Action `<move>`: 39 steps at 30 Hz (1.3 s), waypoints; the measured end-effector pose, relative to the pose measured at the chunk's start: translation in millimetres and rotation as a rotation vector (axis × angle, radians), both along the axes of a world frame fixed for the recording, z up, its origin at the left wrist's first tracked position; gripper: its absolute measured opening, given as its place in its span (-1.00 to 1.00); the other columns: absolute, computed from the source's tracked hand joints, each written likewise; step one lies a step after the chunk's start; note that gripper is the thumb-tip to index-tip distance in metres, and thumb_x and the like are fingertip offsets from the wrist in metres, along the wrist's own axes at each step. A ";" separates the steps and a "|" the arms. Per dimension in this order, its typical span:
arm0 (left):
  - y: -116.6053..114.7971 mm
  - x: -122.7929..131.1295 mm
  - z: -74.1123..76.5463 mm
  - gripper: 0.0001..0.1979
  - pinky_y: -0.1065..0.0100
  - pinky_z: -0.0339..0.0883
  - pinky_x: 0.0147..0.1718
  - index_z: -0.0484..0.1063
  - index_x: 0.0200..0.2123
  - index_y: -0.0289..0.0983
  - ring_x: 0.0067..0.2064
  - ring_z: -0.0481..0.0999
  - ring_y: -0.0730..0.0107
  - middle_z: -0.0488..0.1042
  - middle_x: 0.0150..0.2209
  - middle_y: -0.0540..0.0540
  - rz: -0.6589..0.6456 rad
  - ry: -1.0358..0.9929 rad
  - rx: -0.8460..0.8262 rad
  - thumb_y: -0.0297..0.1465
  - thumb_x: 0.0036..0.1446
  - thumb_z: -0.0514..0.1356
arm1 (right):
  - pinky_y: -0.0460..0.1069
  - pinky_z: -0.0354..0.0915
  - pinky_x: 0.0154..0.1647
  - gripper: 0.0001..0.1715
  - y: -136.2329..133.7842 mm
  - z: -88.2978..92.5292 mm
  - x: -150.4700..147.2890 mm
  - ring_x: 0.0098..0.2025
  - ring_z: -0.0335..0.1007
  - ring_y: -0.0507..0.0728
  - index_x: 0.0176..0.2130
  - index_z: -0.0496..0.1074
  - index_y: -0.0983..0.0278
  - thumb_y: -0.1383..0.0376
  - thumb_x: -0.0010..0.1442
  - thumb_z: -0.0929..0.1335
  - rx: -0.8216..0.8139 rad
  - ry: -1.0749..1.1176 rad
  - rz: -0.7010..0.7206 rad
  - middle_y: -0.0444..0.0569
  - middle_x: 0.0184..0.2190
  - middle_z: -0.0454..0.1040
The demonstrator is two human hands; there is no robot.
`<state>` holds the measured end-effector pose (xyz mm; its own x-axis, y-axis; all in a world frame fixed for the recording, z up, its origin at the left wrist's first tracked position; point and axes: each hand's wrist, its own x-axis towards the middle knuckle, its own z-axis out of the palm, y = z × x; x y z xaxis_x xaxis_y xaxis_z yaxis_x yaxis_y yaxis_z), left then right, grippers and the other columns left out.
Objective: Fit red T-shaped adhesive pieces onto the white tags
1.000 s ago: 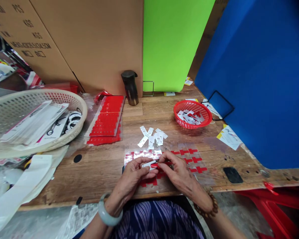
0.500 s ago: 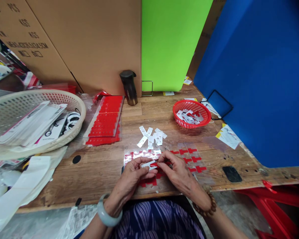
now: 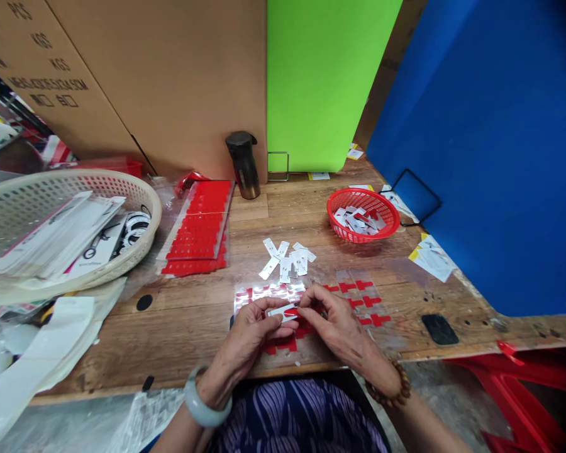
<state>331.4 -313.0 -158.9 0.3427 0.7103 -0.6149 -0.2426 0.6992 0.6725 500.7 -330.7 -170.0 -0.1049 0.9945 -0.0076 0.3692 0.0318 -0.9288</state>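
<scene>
Between the thumb and fingers of my left hand is a small white rectangular plate. My right hand pinches a red sticker against the plate's right end; its fingertips cover part of the sticker. Beneath both hands lies a clear sheet of red T-shaped stickers, partly hidden by them. Just beyond the sheet is a loose pile of small white plates with holes in them.
A red basket at the back right holds white and red pieces. Stacked red sticker sheets lie left of centre, beside a large cream basket of printed cards. A dark tumbler stands before the cardboard box. A blue panel bounds the right.
My right fingertips have shifted very slightly at the plate's right end, and the red sticker shows a little differently there. My left hand keeps its hold.
</scene>
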 end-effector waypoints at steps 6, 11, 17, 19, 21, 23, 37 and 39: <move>0.5 0.9 1.0 -0.72 0.48 0.47 -0.34 0.37 -0.22 -0.39 -0.42 0.60 0.39 0.59 -0.45 -0.17 0.006 -0.003 0.010 -0.57 -0.07 0.29 | -0.09 0.14 -0.36 -0.88 -0.6 3.2 -1.8 -0.38 0.24 0.01 -0.41 0.27 0.25 0.43 0.15 0.26 -0.013 -0.025 0.000 -0.18 -0.46 0.32; 1.8 0.1 0.2 -0.72 0.49 0.47 -0.34 0.38 -0.23 -0.39 -0.42 0.60 0.39 0.59 -0.43 -0.17 0.005 0.001 0.014 -0.53 -0.07 0.31 | -0.10 0.13 -0.38 -0.87 0.3 4.4 -2.5 -0.41 0.22 0.00 -0.41 0.27 0.25 0.45 0.15 0.26 -0.008 -0.025 0.000 -0.19 -0.47 0.32; 2.2 0.4 -7.5 -0.62 0.48 0.46 -0.34 0.38 -0.20 -0.39 -0.40 0.60 0.40 0.59 -0.41 -0.19 -0.002 0.034 0.051 -0.41 -0.11 0.37 | -0.10 0.13 -0.38 -0.88 0.6 -0.8 -3.5 -0.40 0.23 0.01 -0.40 0.28 0.25 0.44 0.15 0.27 -0.007 -0.009 -0.005 -0.18 -0.46 0.33; 2.3 1.4 -9.9 -0.58 0.49 0.45 -0.35 0.38 -0.21 -0.39 -0.42 0.59 0.41 0.59 -0.43 -0.18 0.011 0.057 0.075 -0.40 -0.16 0.39 | -0.10 0.13 -0.39 -0.88 0.7 -2.6 -4.2 -0.41 0.23 0.00 -0.41 0.27 0.25 0.43 0.14 0.28 -0.002 0.002 -0.010 -0.19 -0.47 0.32; 2.2 2.3 -11.3 -0.57 0.49 0.44 -0.37 0.38 -0.23 -0.38 -0.44 0.58 0.43 0.59 -0.46 -0.16 0.027 0.084 0.096 -0.39 -0.20 0.41 | -0.11 0.13 -0.39 -0.88 0.7 -3.0 -5.8 -0.42 0.22 0.00 -0.42 0.27 0.25 0.44 0.13 0.28 -0.007 0.009 -0.016 -0.20 -0.48 0.32; 2.0 2.8 -11.5 -0.58 0.48 0.43 -0.37 0.38 -0.25 -0.38 -0.45 0.57 0.44 0.59 -0.47 -0.14 0.034 0.116 0.116 -0.37 -0.21 0.41 | -0.11 0.13 -0.40 -0.87 0.6 -2.1 -8.3 -0.43 0.22 0.00 -0.44 0.28 0.25 0.44 0.12 0.29 -0.032 0.013 -0.039 -0.20 -0.50 0.32; 1.9 0.2 -8.9 -0.58 0.45 0.43 -0.37 0.37 -0.23 -0.37 -0.46 0.57 0.41 0.59 -0.50 -0.14 0.012 0.155 0.138 -0.37 -0.18 0.38 | -0.10 0.14 -0.39 -0.86 -2.5 4.0 -13.0 -0.43 0.22 0.01 -0.46 0.30 0.26 0.44 0.11 0.26 -0.063 0.053 -0.110 -0.19 -0.51 0.33; 1.5 -0.8 -8.7 -0.57 0.45 0.43 -0.37 0.36 -0.23 -0.37 -0.46 0.58 0.40 0.59 -0.50 -0.16 0.005 0.129 0.114 -0.37 -0.19 0.39 | -0.10 0.13 -0.40 -0.87 -1.8 2.7 -12.7 -0.44 0.22 0.01 -0.44 0.31 0.25 0.44 0.12 0.26 -0.051 0.045 -0.117 -0.18 -0.50 0.34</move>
